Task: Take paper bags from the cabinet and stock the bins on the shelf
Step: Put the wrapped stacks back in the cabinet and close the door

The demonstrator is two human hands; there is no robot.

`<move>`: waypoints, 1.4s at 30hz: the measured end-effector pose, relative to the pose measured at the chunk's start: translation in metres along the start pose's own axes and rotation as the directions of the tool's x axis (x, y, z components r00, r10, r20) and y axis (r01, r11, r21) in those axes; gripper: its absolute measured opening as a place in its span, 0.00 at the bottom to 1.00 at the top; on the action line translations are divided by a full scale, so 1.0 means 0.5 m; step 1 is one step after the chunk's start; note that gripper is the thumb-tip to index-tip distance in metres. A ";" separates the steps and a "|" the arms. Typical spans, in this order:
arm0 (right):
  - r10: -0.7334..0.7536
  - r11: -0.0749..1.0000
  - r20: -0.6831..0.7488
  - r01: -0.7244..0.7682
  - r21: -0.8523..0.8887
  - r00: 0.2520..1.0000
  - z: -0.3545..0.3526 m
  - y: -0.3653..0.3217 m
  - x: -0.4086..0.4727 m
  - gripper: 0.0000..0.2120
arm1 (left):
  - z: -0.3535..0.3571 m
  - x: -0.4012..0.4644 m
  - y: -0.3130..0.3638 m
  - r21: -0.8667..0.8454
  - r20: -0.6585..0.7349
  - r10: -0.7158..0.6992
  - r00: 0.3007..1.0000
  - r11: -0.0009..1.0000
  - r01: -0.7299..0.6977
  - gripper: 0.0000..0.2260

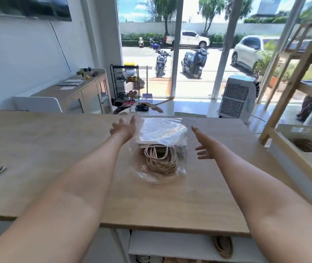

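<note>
— One bundle of paper bags [161,149] lies in front of you on the wooden bench [56,149], about midway across it. See how it looks?

— Tell me.

— You have a flat stack inside a clear plastic wrap [162,128]. The wrap is crinkled and glares white over the far half, so you can't make out the bags' faces there. At the near end the wrap gapes, and tan twisted-cord handles [161,160] spill out in a loose coil.

— Which way does it point?

— Its long axis runs straight away from you, toward the glass doors; handles toward you, closed end away.

— And my hands?

— Your left hand [125,128] is at the far left corner of the bundle, fingers straight, against the wrap; whether it presses or merely brushes, you can't tell. Your right hand [203,147] hovers just beside the right edge, apart from it, fingers spread and relaxed, gripping nothing.

— Anything to the right?

— Your wooden shelf [291,88] stands there, with a white bin [303,133] showing more cord handles inside
</note>
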State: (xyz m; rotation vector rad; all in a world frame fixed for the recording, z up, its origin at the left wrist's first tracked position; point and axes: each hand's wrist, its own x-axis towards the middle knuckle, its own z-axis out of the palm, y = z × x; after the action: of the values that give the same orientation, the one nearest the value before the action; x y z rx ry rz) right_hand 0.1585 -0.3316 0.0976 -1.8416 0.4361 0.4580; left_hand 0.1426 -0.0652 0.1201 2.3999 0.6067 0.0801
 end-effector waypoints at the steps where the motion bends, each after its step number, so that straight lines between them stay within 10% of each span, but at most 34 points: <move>1: 0.018 1.000 -0.005 -0.018 0.009 1.000 0.006 -0.015 0.023 0.45 | 0.011 0.042 -0.004 -0.048 0.050 -0.057 0.997 0.997 0.060 0.38; 6: 0.084 0.996 0.000 -0.084 -0.007 0.997 0.023 -0.054 0.127 0.51 | 0.072 0.160 -0.007 -0.331 0.418 -0.167 0.893 0.888 0.321 0.40; 11: 0.158 0.987 0.056 -0.157 -0.011 0.986 0.057 -0.060 0.202 0.49 | 0.119 0.218 0.007 -0.253 0.618 -0.140 0.774 0.897 0.363 0.43; 18: 0.245 0.966 -0.018 -0.246 -0.076 0.969 0.073 -0.043 0.236 0.22 | 0.117 0.225 0.007 -0.206 0.652 -0.102 0.751 0.930 0.305 0.19; 24: 0.241 0.956 0.039 -0.244 0.161 0.970 0.031 -0.004 0.218 0.41 | 0.109 0.171 0.008 -0.298 0.674 -0.030 0.738 0.903 0.310 0.17; 28: 0.214 0.964 0.069 -0.222 0.145 0.974 0.003 0.003 0.073 0.09 | 0.101 0.089 0.036 -0.353 0.726 0.004 0.688 0.861 0.367 0.23; 42: 0.297 0.835 -0.020 -0.250 0.490 0.955 -0.266 0.423 -0.450 0.06 | 0.197 -0.447 0.101 -0.280 0.866 0.235 0.442 0.959 0.040 0.32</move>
State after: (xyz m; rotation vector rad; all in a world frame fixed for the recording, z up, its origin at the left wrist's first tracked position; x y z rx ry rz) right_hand -0.1285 -0.5054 0.0810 -1.3185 0.8121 0.4089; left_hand -0.0156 -0.2563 0.0951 1.8160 -0.0825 -0.9767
